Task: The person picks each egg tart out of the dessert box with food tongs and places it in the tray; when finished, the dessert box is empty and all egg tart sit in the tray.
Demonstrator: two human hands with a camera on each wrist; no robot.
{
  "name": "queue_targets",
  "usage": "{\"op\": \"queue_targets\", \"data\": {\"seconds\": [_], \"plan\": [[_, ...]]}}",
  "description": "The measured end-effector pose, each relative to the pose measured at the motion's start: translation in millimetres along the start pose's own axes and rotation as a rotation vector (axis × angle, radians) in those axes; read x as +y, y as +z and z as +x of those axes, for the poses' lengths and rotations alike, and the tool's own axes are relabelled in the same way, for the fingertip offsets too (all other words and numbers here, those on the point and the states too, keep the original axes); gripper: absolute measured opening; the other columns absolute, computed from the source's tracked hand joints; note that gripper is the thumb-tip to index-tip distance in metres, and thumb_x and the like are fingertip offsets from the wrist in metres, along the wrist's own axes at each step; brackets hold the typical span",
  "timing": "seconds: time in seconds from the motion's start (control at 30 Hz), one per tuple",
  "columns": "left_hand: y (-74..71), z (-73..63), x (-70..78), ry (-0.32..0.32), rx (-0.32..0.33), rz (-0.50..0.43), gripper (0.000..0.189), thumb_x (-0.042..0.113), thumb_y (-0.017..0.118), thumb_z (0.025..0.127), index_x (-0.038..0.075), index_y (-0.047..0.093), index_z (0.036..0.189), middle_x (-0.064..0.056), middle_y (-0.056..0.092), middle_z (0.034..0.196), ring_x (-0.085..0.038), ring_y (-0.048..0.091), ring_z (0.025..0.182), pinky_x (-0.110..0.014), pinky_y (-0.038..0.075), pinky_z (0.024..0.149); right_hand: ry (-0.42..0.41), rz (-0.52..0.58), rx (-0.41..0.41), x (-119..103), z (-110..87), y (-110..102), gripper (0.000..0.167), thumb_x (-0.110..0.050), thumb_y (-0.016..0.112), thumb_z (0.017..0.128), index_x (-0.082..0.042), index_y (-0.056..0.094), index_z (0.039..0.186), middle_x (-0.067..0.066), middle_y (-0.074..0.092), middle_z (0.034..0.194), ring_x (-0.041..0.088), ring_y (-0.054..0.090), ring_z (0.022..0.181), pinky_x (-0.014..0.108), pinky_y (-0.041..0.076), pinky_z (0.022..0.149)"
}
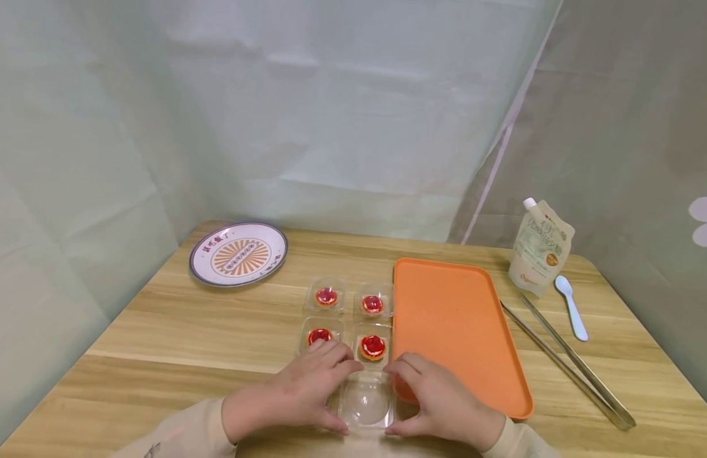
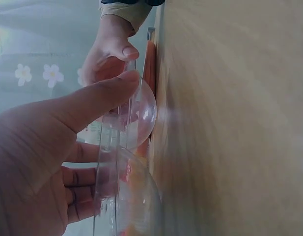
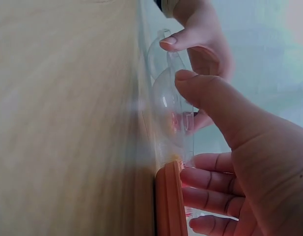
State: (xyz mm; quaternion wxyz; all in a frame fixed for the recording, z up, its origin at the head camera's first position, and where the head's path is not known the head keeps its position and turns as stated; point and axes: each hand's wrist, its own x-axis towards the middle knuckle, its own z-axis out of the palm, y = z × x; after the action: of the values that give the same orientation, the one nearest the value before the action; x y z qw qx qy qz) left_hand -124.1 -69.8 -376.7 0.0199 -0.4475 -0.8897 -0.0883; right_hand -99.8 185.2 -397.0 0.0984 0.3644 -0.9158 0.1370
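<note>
Gripping opposite edges of the clear container (image 1: pixel 367 402), my left hand (image 1: pixel 309 387) and right hand (image 1: pixel 443 399) hold it beside the orange tray (image 1: pixel 451 312), near the worktop's (image 1: pixel 216 337) front. I judge it light, slippery, easily dented; its rim (image 1: pixel 366 427) seems the stiffest hold.

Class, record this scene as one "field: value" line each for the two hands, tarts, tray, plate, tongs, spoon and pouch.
Left hand: holds the left side of a clear plastic piece
Right hand: holds its right side
Tarts: four, red-topped, two rows of two; near left one partly covered
Tray: orange, right of the tarts
Plate: patterned, far left
Tongs: right of the tray
Spoon: pale blue, beyond the tongs
Pouch: upright, white cap
</note>
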Motion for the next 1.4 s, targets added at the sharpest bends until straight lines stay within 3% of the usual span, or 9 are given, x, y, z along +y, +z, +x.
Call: {"op": "queue_targets", "data": {"seconds": [0.47, 0.77, 0.93, 1.17, 1.4], "plan": [[-2.2, -2.9, 1.9, 0.037, 0.032, 0.053, 0.078, 0.060, 0.078, 0.065, 0.020, 0.057, 0.128, 0.006, 0.053, 0.112, -0.011, 0.048, 0.106, -0.029, 0.041, 0.096, 0.037, -0.081, -0.032, -3.8, -0.6, -5.3, 0.078, -0.072, 0.069, 0.067, -0.018, 0.058, 0.122, -0.012, 0.056, 0.106, 0.002, 0.052, 0.091, 0.025, 0.053, 0.079], [-5.1, -2.9, 1.7, 0.109, 0.134, 0.142, 0.077, 0.063, 0.079, 0.060, 0.022, 0.059, 0.123, 0.005, 0.054, 0.109, -0.012, 0.050, 0.105, -0.029, 0.039, 0.094, 0.037, -0.120, -0.030, -4.7, -0.9, -13.7, 0.082, -0.073, 0.071, 0.065, -0.020, 0.057, 0.125, -0.010, 0.057, 0.112, 0.004, 0.055, 0.097, 0.028, 0.054, 0.082], [-10.9, -3.4, 0.3, 0.105, 0.139, 0.160, 0.080, 0.066, 0.077, 0.060, 0.023, 0.058, 0.125, 0.005, 0.054, 0.110, -0.014, 0.050, 0.107, -0.031, 0.039, 0.098, 0.050, -0.112, -0.037, -6.5, -0.2, -23.1, 0.080, -0.070, 0.071, 0.066, -0.019, 0.056, 0.126, -0.009, 0.058, 0.115, 0.007, 0.057, 0.100, 0.031, 0.054, 0.084], [-22.4, -4.4, -9.9, 0.078, 0.121, 0.073, 0.078, 0.061, 0.078, 0.063, 0.021, 0.058, 0.126, 0.002, 0.055, 0.117, -0.017, 0.051, 0.113, -0.036, 0.041, 0.101, 0.011, -0.125, -0.024, -5.4, 6.4, -39.8, 0.073, -0.061, 0.073, 0.072, -0.014, 0.058, 0.125, -0.005, 0.058, 0.113, 0.011, 0.059, 0.096, 0.032, 0.055, 0.080], [-39.9, -4.0, -31.5, 0.081, 0.193, -0.007, 0.076, 0.052, 0.081, 0.063, 0.015, 0.059, 0.126, -0.004, 0.058, 0.120, -0.022, 0.053, 0.114, -0.041, 0.044, 0.098, -0.011, -0.112, -0.034, -1.5, 26.2, -58.8, 0.065, -0.053, 0.074, 0.074, -0.015, 0.059, 0.125, -0.006, 0.058, 0.107, 0.008, 0.058, 0.086, 0.026, 0.053, 0.070]]}}
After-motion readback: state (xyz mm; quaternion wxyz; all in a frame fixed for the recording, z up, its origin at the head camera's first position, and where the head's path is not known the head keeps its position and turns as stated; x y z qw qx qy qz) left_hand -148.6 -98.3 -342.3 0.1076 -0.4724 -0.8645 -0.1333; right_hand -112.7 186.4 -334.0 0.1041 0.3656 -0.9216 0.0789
